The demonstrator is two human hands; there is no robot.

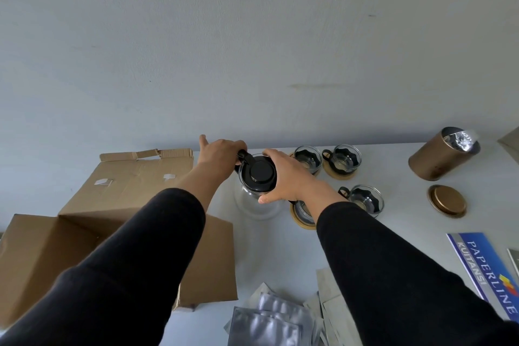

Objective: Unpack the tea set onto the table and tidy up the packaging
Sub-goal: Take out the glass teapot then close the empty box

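A glass teapot [257,206] with a black lid [259,171] stands on the white table [269,255] near the wall. My left hand [219,156] grips its black handle at the far left side. My right hand [286,174] wraps the lid's right side, thumb at the near edge. Three glass cups in black holders are in sight: two at the back [309,159] [342,159] on round wooden coasters, one nearer [365,201]. My right wrist partly hides a further coaster [302,213]. An open cardboard box [118,205] sits to the left, under my left arm.
A gold tin [441,156] with torn foil stands at the back right, its gold lid [446,199] lying in front of it. Silver foil pouches [269,320] and paper sachets [328,306] lie at the near edge. A blue Paperline receipt book [483,267] lies at right.
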